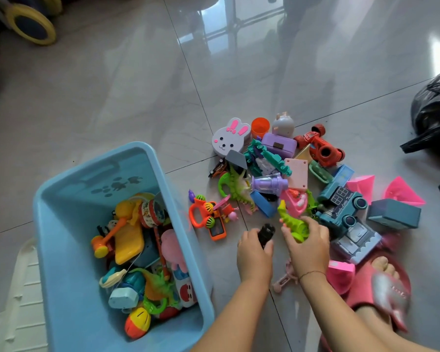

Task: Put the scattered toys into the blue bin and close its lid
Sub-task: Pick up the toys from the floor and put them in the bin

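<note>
The blue bin stands open on the floor at the left, partly filled with several colourful toys. A pile of scattered toys lies to its right, among them a bunny-shaped case, a red toy car and a blue toy truck. My left hand is closed around a small black toy just in front of the pile. My right hand grips a bright green dinosaur toy beside it. The bin's lid is not clearly identifiable.
A white ribbed panel lies left of the bin. A black plastic bag sits at the right edge. My foot in a pink slipper rests at the lower right. A ride-on toy's yellow wheel is at the top left.
</note>
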Motion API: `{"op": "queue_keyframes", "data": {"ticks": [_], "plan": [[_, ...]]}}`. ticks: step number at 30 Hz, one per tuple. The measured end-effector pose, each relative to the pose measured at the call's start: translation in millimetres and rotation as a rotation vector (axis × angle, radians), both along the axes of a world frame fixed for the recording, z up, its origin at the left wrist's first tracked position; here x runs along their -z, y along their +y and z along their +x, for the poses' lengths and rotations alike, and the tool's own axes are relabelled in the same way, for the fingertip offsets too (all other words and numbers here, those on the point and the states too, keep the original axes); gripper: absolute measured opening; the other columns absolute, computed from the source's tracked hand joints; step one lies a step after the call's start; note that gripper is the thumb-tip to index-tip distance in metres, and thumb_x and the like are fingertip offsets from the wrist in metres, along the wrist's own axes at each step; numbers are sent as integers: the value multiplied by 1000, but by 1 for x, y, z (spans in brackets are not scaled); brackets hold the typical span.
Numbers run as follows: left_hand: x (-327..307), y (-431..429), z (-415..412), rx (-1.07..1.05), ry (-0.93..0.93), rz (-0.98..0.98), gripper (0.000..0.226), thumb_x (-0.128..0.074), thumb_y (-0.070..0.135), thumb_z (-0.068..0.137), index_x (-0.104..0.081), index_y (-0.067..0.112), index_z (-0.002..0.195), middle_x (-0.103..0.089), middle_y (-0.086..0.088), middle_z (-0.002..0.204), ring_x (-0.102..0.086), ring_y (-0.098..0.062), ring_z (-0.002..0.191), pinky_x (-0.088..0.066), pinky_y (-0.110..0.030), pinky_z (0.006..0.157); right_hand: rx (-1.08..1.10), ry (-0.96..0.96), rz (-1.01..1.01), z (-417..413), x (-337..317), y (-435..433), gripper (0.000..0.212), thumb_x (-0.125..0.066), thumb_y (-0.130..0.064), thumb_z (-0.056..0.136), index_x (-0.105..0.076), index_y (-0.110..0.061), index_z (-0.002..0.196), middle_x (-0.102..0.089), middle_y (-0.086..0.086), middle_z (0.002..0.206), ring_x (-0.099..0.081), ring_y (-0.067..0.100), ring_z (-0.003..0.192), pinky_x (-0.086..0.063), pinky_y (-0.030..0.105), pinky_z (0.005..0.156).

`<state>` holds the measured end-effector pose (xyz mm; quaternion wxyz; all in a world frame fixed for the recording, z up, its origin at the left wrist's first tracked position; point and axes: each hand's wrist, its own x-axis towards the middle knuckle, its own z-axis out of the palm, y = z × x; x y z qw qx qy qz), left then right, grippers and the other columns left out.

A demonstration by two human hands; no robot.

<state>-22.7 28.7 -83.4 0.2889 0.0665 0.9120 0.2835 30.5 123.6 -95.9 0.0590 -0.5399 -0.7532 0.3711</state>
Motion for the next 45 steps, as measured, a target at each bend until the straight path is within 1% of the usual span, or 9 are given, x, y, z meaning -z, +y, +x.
{"op": "queue_keyframes", "data": {"ticks": [6,11,16,21,26,29,32,37,45], "plan": [[-113,-21,-55,-348,441,495,30,-72,21,82,-62,11,108,-59,6,97,-57,-2,87,-41,-2,72,-25,475,44,-75,-92,-34,48,-70,-43,76,-57,-18,115,-45,-3,109,-44,7,99,-43,18,91],[-152,-120,-109,-799,688,326,36,-69,30,83,-63,9,112,-67,-8,106,-62,-17,92,-42,-13,78,-509,578,-34,-92,-156,-111,52,-61,-52,74,-54,-24,118,-48,-2,108,-50,13,102,-44,24,90],[-134,-211,-114,-1074,493,114,43,-63,32,87,-59,3,118,-64,-18,117,-60,-33,108,-45,-37,90,-847,444,-42,-85,-159,-175,58,-52,-62,73,-50,-30,121,-51,-2,110,-52,19,102,-45,38,89],[-142,-182,-106,-1051,499,202,54,-60,32,90,-42,10,135,-47,-10,137,-47,-21,126,-37,-28,98,-711,544,-33,-79,-141,-156,49,-54,-52,80,-54,-23,121,-52,-3,117,-47,11,113,-35,26,98],[-157,-66,-80,-557,665,531,28,-58,22,89,-56,13,115,-55,0,108,-57,-14,98,-45,-20,85,-430,425,-22,-72,-77,-73,40,-61,-32,77,-58,-18,114,-52,2,109,-48,9,102,-42,20,96],[-125,-10,-62,-309,603,533,20,-59,22,90,-61,14,108,-59,1,101,-58,-10,91,-45,-11,79,-479,228,-115,-71,-37,-40,41,-62,-38,79,-55,-25,118,-54,-3,111,-53,11,105,-46,25,88],[-66,7,-64,-554,383,370,25,-60,19,90,-62,10,113,-59,-4,115,-58,-20,102,-37,-4,77,-588,100,-226,-77,-13,-29,54,-62,-36,83,-44,-31,133,-51,-1,123,-53,14,114,-45,28,90],[-2,5,-78,-757,23,-117,57,-58,36,89,-39,22,141,-30,-4,151,-32,-28,135,-28,-45,106,-776,-29,-199,-94,17,-29,65,-53,-33,92,-16,-41,145,-33,1,145,-51,22,120,-48,41,91],[35,-10,-114,-748,-160,-215,67,-60,34,87,-28,23,145,-22,-3,151,-30,-33,131,-30,-42,106,-892,-175,-41,-118,35,-31,69,-48,-30,92,-6,-38,148,-43,8,124,-54,31,104,-49,41,76]]}}
